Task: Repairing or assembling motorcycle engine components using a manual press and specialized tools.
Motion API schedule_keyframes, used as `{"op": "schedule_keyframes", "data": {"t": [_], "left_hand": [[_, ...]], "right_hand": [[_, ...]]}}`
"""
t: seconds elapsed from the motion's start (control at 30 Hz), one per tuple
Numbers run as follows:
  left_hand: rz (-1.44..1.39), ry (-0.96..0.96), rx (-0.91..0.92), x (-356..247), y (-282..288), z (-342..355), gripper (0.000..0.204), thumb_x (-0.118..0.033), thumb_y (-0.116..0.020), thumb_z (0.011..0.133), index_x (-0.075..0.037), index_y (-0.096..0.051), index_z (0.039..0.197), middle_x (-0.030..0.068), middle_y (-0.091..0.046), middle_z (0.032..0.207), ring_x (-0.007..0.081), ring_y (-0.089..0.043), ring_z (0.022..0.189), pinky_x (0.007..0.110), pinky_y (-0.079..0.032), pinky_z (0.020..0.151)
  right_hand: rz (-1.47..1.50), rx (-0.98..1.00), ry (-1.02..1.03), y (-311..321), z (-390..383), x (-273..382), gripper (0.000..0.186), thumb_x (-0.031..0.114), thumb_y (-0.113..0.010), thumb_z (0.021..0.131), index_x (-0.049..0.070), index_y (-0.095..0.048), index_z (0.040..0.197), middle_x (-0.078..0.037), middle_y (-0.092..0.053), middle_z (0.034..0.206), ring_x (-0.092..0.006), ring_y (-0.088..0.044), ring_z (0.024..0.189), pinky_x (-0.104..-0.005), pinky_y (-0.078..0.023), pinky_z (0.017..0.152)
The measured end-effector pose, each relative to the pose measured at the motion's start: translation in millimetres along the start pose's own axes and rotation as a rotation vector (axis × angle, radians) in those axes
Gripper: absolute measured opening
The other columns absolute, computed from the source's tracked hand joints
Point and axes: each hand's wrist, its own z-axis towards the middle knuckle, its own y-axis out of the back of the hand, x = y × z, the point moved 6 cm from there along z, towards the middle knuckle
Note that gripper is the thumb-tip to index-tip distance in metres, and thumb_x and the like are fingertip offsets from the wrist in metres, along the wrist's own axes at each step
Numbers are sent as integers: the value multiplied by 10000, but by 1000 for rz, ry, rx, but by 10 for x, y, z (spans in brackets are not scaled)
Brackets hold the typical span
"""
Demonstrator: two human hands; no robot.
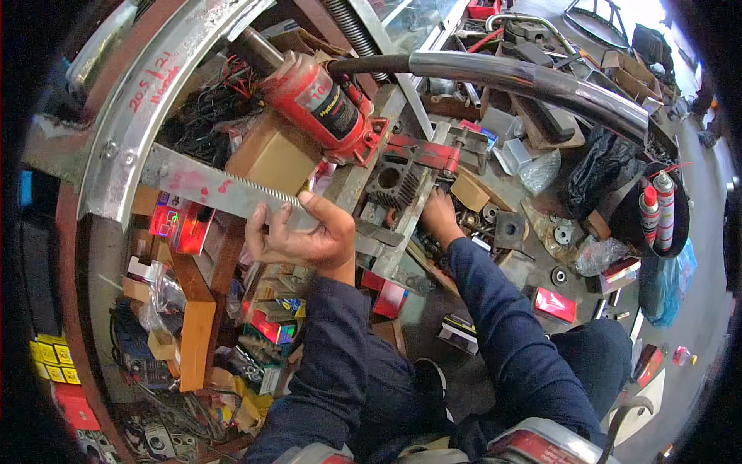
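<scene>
My left hand (305,236) has its fingers curled round the near end of a flat metal bar (201,183), which has a ridged, thread-like upper edge. The bar's other end meets a curved metal frame (116,158). Ahead of my hands a red hydraulic bottle jack (325,108) lies tilted in the press frame. Below its base, a finned engine cylinder (392,179) with a round bore sits on metal rails. My right hand (439,216) is just right of the cylinder, at the edge of a parts box (471,189). Its fingertips are hidden.
A curved metal tube (533,77) crosses above the bench. Two spray cans (657,213) stand in a black holder at right. Cardboard boxes (197,340) and loose parts crowd the left. A red box (555,304) and a metal ring (559,275) lie at right.
</scene>
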Motion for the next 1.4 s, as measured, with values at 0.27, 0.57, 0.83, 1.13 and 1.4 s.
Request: {"op": "schedule_keyframes", "data": {"t": [0.27,0.57,0.83,1.13,1.4], "left_hand": [[-48,-21,55,-13,32,6,216,-137,-643,803,-96,-483,942,117,-483,1031,282,-469,981,437,-365,866],[-940,131,1053,-1230,-384,-566,404,-198,-691,794,6,-599,1131,207,-624,1038,371,-576,1034,393,-475,869],[-969,409,1389,-1364,-532,-764,390,-270,-724,741,10,-674,1008,184,-694,874,275,-693,817,340,-523,731],[-614,309,1047,-684,-617,-412,370,-211,-711,704,-7,-681,1011,198,-673,955,311,-663,854,371,-515,772],[-596,190,1099,-623,-675,-534,381,-176,-733,695,16,-668,1017,187,-666,951,311,-652,852,369,-506,780]], "right_hand": [[383,264,-448,1193,-357,-278,398,307,-748,649,-53,-657,792,-257,-637,747,-388,-645,756,-449,-517,699],[587,-193,-142,3110,-303,-241,327,145,-707,647,-30,-665,920,-241,-645,807,-410,-632,760,-434,-512,701],[528,-231,37,3141,-477,-263,395,108,-726,658,6,-635,1028,-212,-621,967,-388,-603,867,-428,-495,763],[322,110,-447,2232,-904,-1297,411,282,-747,737,-2,-667,1023,-180,-678,872,-274,-659,775,-373,-520,743],[304,513,-250,1310,-971,-845,276,247,-633,794,-7,-681,890,-252,-652,895,-404,-633,861,-466,-503,787]]}}
